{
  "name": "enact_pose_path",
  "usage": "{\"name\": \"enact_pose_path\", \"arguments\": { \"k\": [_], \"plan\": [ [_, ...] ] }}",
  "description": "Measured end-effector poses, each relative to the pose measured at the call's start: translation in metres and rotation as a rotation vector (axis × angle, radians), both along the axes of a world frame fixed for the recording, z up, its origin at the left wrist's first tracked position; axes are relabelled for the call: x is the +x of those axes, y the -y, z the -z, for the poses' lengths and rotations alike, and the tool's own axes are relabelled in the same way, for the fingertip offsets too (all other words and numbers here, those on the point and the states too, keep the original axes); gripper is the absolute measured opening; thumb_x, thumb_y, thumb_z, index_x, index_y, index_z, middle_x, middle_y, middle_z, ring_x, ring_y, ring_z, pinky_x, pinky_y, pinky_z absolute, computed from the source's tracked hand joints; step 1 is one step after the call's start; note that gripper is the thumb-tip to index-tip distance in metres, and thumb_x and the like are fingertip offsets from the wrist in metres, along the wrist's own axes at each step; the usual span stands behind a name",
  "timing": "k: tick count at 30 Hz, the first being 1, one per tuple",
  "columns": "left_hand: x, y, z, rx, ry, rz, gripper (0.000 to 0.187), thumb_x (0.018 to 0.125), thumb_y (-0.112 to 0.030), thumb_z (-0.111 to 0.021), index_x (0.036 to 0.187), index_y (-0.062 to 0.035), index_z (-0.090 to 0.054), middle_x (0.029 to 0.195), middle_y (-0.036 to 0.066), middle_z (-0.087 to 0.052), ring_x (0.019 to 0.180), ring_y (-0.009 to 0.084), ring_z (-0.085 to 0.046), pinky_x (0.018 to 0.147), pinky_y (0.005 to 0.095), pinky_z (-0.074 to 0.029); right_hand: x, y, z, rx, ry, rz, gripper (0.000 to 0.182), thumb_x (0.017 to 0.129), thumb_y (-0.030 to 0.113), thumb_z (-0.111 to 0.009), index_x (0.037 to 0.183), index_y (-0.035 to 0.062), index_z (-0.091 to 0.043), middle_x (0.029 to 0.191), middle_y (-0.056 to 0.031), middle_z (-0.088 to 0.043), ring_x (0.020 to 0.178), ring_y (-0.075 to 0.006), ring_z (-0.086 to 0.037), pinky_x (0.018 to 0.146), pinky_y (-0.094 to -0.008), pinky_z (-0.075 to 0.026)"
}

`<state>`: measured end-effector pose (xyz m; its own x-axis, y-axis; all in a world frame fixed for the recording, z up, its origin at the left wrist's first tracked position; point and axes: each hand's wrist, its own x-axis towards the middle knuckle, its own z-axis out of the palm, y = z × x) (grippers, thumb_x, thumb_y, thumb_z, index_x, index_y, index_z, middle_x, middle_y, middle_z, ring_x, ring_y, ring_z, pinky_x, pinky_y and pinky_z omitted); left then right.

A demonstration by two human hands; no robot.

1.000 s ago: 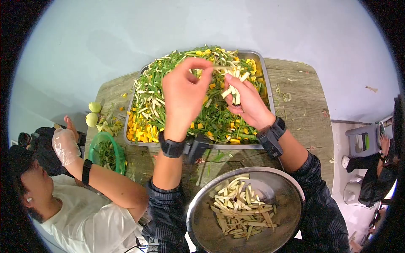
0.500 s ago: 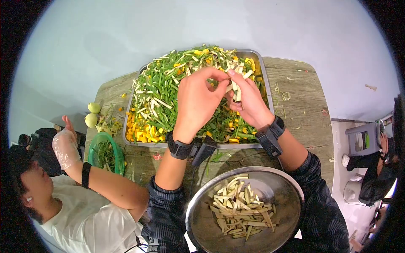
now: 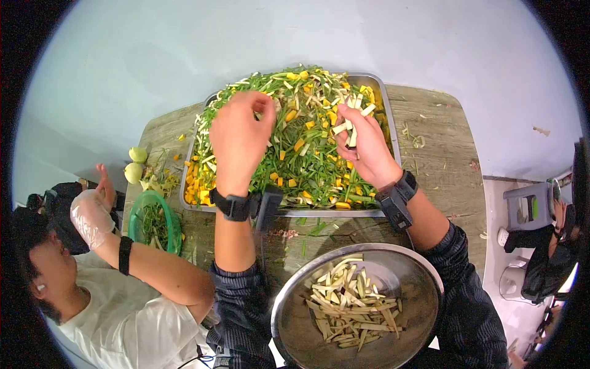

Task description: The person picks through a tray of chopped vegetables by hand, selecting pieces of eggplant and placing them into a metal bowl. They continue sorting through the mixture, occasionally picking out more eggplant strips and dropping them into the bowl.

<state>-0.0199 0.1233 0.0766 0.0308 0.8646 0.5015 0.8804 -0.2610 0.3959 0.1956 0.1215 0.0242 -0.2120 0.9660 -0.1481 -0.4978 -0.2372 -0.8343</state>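
My right hand [image 3: 367, 144] is closed on a few pale, dark-skinned eggplant strips [image 3: 350, 125], over the right side of the heap. My left hand [image 3: 241, 138] is above the left part of the heap, slightly blurred. Its thumb and index finger are curled together in a pinch; whatever is between them cannot be made out. Beneath both hands, a metal tray [image 3: 393, 132] is piled with cut green stalks [image 3: 283, 138], yellow chunks [image 3: 298, 144] and pale strips. Closer to me, a steel bowl [image 3: 424, 289] contains more eggplant strips [image 3: 353, 301].
Two pale green round vegetables [image 3: 135, 165] lie left of the tray on the wooden table [image 3: 439, 141]. A green basket [image 3: 178, 230] holds plant scraps. Beside it, a co-worker [image 3: 123, 301] raises a plastic-gloved hand [image 3: 92, 218]. A grey stool [image 3: 530, 203] and another person are at right.
My left hand has moved left, away from my right hand, uncovering the middle of the heap. My right hand stays nearly in place with its strips.
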Motion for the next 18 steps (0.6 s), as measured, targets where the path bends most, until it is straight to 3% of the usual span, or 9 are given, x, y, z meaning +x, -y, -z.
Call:
{"name": "enact_pose_path", "arguments": {
  "k": [1,4,8,13,18],
  "plan": [
    [-0.005,-0.005,0.005,0.176,-0.082,-0.166,0.015,0.09,-0.024,-0.071,0.096,-0.0108,-0.075,0.092,0.007,-0.072,0.078,0.0301,-0.07,0.067,0.0415,-0.054,-0.001,0.0,0.0,-0.005,0.001,0.003,0.024,0.102,0.033,-0.059,0.093,0.0109,-0.055,0.065,0.0024,-0.05,0.047,-0.0067,-0.036,0.042,-0.0238,-0.025],
    [-0.014,-0.015,0.018,0.22,-0.113,-0.292,0.011,0.09,-0.021,-0.07,0.096,-0.0127,-0.073,0.096,0.006,-0.069,0.08,0.0312,-0.069,0.067,0.0438,-0.054,-0.001,0.0,0.0,-0.007,0.007,-0.007,0.024,0.102,0.033,-0.058,0.093,0.0112,-0.055,0.066,0.0026,-0.049,0.047,-0.0068,-0.036,0.042,-0.0239,-0.025],
    [-0.023,-0.019,0.031,0.182,-0.171,-0.304,0.011,0.089,-0.021,-0.07,0.097,-0.0128,-0.072,0.098,0.007,-0.068,0.081,0.033,-0.069,0.068,0.0452,-0.054,0.001,-0.001,0.004,0.007,0.008,-0.039,0.024,0.102,0.034,-0.058,0.093,0.0118,-0.055,0.066,0.0027,-0.05,0.049,-0.0065,-0.037,0.042,-0.0239,-0.025],
    [-0.022,-0.009,0.014,0.051,-0.2,-0.264,0.012,0.088,-0.022,-0.072,0.095,-0.0126,-0.072,0.1,0.007,-0.067,0.083,0.0341,-0.069,0.069,0.0473,-0.054,0.0,-0.001,0.003,0.009,0.022,-0.031,0.024,0.102,0.034,-0.058,0.093,0.012,-0.055,0.067,0.0026,-0.05,0.049,-0.0063,-0.038,0.042,-0.0234,-0.025],
    [-0.018,-0.007,0.011,0.074,-0.196,-0.241,0.012,0.087,-0.023,-0.074,0.093,-0.0124,-0.072,0.098,0.007,-0.066,0.082,0.0333,-0.069,0.068,0.0464,-0.055,0.001,0.0,0.003,0.019,0.02,-0.048,0.025,0.102,0.034,-0.058,0.092,0.0121,-0.055,0.067,0.0026,-0.05,0.049,-0.0061,-0.038,0.042,-0.0231,-0.026]
  ]
}}
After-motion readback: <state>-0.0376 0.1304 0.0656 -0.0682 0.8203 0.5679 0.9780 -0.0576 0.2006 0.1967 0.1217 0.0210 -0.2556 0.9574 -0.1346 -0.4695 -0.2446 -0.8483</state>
